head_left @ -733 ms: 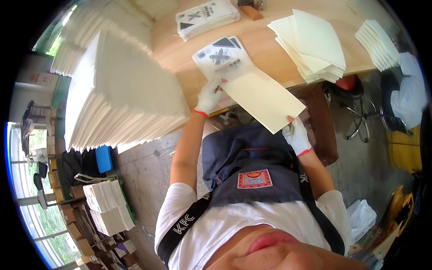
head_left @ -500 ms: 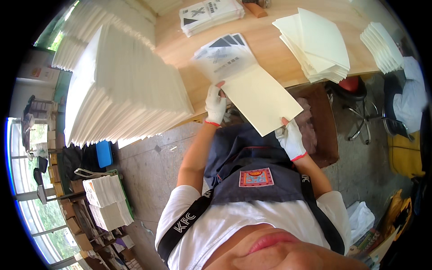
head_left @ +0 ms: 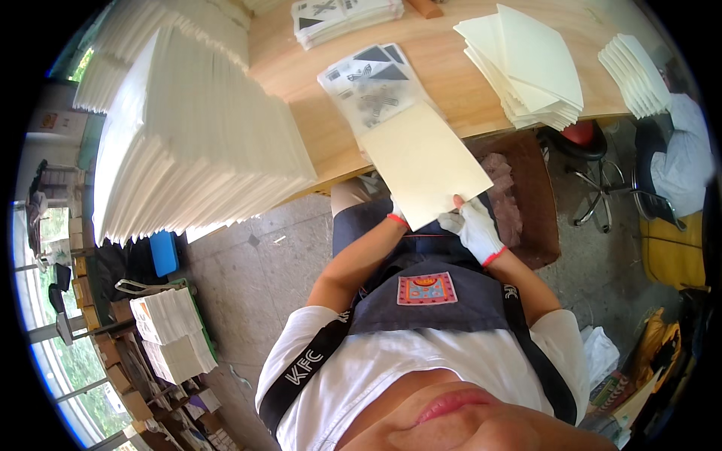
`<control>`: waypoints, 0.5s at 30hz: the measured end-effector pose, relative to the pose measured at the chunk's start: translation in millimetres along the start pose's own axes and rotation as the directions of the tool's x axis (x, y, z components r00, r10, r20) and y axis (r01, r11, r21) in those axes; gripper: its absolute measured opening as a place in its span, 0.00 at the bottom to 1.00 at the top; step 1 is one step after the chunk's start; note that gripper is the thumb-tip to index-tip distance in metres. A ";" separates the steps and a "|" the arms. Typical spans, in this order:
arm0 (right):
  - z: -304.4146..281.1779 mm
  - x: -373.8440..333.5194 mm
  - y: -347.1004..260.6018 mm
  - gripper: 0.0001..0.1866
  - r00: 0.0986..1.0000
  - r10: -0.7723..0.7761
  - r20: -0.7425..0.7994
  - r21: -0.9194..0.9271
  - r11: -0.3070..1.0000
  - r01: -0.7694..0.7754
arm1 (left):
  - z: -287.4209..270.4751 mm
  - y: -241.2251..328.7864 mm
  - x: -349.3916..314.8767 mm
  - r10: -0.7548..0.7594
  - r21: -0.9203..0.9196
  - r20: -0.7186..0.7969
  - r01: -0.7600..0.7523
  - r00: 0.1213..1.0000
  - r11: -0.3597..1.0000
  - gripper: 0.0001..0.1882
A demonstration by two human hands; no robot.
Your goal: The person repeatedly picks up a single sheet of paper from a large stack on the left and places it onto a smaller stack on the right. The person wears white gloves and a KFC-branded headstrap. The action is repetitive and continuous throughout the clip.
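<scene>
A pad of cream paper (head_left: 426,161) slants over the table's front edge, its far end inside or under a clear plastic bag (head_left: 380,101) with black and grey printing; I cannot tell which. My right hand (head_left: 475,229), in a white knit glove with bare thumb tip, pinches the pad's near edge, thumb on top. My left hand (head_left: 398,212), gloved too, is under the pad's near left side; its fingers are hidden. More printed bags (head_left: 370,59) lie fanned beneath the clear one.
A tall stack of white paper (head_left: 199,143) stands at the table's left. Several cream pads (head_left: 526,68) lie to the right, with a smaller pile (head_left: 635,75) beyond. A bundle of printed bags (head_left: 346,21) sits at the back. Below the table is a brown box (head_left: 538,203); a wheeled chair (head_left: 590,161) stands right.
My left hand has gone from the bag's mouth, at the pad's left edge, to beneath the pad's near end. The right hand still holds the near edge, slightly further left.
</scene>
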State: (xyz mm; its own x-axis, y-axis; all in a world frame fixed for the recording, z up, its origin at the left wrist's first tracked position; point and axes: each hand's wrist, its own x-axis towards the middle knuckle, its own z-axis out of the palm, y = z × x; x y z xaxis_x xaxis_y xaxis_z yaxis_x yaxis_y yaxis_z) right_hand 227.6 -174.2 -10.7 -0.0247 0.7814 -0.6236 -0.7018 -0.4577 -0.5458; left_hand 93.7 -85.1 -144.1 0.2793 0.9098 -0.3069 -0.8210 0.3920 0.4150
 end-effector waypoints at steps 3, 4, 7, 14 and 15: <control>-6.2 51.3 29.6 0.14 1.000 0.026 -0.003 0.080 0.996 -0.025 | -20.6 -21.8 -10.7 0.210 0.261 -0.169 -0.162 0.963 0.952 0.15; -1.6 71.4 38.0 0.14 1.000 0.005 -0.030 0.183 0.983 0.001 | -23.2 -23.5 -13.5 0.233 0.366 -0.227 -0.139 0.946 0.920 0.15; 29.5 103.7 27.2 0.16 0.976 -0.020 0.218 0.514 0.853 -0.097 | -31.3 -10.5 -13.3 0.176 0.571 -0.261 0.004 0.949 0.821 0.11; 14.2 84.3 16.6 0.15 0.942 0.038 0.333 -0.355 0.931 0.088 | 5.2 59.1 -51.4 -0.009 0.522 -0.333 0.192 0.943 0.831 0.14; 25.2 75.5 8.6 0.14 0.943 0.021 0.333 -0.593 0.782 0.192 | 0.2 69.7 -56.3 0.053 0.561 -0.335 0.155 0.941 0.813 0.14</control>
State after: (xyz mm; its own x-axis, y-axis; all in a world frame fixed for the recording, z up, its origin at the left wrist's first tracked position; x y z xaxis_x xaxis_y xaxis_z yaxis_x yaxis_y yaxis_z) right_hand 201.8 -108.4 -48.4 -0.2748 0.8684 -0.4128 -0.1313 -0.4592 -0.8786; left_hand 20.9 -109.0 -97.7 0.0524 0.8308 -0.5541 -0.3447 0.5358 0.7708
